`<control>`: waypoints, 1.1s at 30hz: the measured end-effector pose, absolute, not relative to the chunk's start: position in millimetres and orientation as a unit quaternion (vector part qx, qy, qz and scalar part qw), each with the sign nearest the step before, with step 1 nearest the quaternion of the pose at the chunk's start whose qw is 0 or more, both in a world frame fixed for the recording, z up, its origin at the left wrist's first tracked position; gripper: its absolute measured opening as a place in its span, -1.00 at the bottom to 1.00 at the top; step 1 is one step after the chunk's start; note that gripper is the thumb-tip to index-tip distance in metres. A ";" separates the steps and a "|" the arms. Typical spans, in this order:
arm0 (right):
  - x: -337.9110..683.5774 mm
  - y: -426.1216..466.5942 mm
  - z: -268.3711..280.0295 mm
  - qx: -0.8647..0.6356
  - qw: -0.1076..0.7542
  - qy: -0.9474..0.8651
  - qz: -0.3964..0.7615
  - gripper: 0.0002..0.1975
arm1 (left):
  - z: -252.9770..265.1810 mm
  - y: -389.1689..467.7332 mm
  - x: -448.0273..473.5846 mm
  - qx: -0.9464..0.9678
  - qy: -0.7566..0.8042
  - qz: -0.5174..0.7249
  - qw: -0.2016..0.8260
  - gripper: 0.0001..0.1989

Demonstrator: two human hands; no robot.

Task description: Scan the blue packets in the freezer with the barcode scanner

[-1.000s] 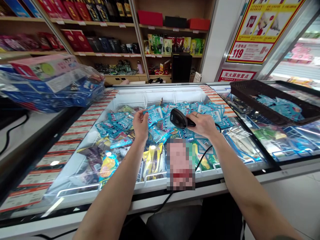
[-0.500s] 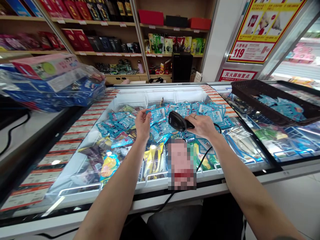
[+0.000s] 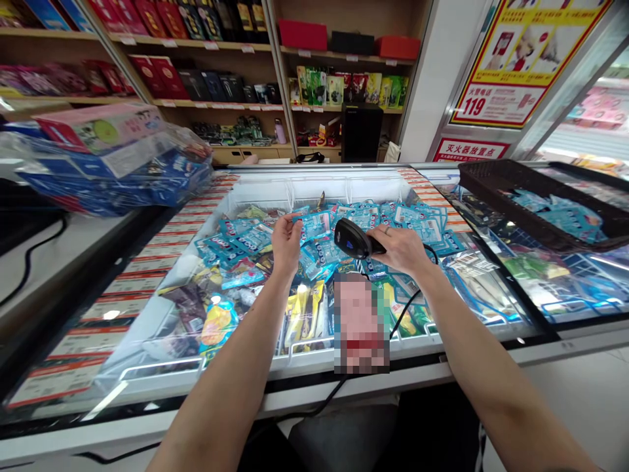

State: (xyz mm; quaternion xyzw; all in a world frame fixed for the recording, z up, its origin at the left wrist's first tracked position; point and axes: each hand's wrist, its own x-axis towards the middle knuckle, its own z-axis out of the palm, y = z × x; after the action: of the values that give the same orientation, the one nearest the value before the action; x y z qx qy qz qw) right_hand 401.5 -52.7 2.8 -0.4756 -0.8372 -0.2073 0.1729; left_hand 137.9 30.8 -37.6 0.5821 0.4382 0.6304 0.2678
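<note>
My left hand [image 3: 285, 244] pinches the left end of a light blue packet [image 3: 316, 226], whose printed side faces up. Closed round the handle of a black barcode scanner [image 3: 350, 238] is my right hand [image 3: 400, 249]. The scanner's head points left toward the packet, with a small gap between them. A pinkish glow shows on the packet. Under both hands, many similar blue packets [image 3: 246, 237] lie spread over the glass top of a chest freezer [image 3: 255, 183]. From the scanner a black cable [image 3: 405, 308] runs down toward the front edge.
A dark brown basket [image 3: 521, 226] with more blue packets stands at the right. Plastic-wrapped boxes [image 3: 113, 164] are stacked at the left. Near the front edge lies a pixelated pink object [image 3: 361, 321]. Shelves [image 3: 221, 46] with boxed goods line the back.
The whole view has shifted slightly. A pinkish light now shows on the packet, and a blue mark is visible on the scanner. Both hands keep their holds.
</note>
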 end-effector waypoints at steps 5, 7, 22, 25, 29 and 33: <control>401.9 -52.4 3.1 -0.475 0.176 -0.836 -0.212 -0.69 | -39.4 31.8 138.3 0.584 0.440 0.628 0.266 -0.74; 402.7 -52.1 2.7 -0.476 0.179 -0.834 -0.214 -0.68 | -39.6 31.7 137.7 0.585 0.442 0.629 0.258 -0.74; 406.4 -51.1 0.1 -0.494 0.172 -0.827 -0.206 -0.65 | -17.5 20.8 82.9 0.550 0.665 0.505 -0.016 -0.61; 406.8 -50.9 0.0 -0.498 0.170 -0.826 -0.202 -0.65 | -14.9 13.8 85.0 0.593 0.664 0.449 -0.077 -0.61; 407.4 -50.5 -0.3 -0.498 0.172 -0.826 -0.202 -0.64 | -19.1 10.9 96.0 0.734 0.595 0.319 -0.070 -0.75; 408.0 -50.2 -0.1 -0.497 0.177 -0.824 -0.205 -0.64 | -27.5 16.6 98.1 0.773 0.573 0.267 -0.058 -0.78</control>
State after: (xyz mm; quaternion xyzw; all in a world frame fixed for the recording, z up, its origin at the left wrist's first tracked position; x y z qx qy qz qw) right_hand 408.0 -50.2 -0.1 -0.4973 -0.8242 -0.2051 0.1770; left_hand 98.1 16.6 -27.5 0.7730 0.5726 0.2669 -0.0581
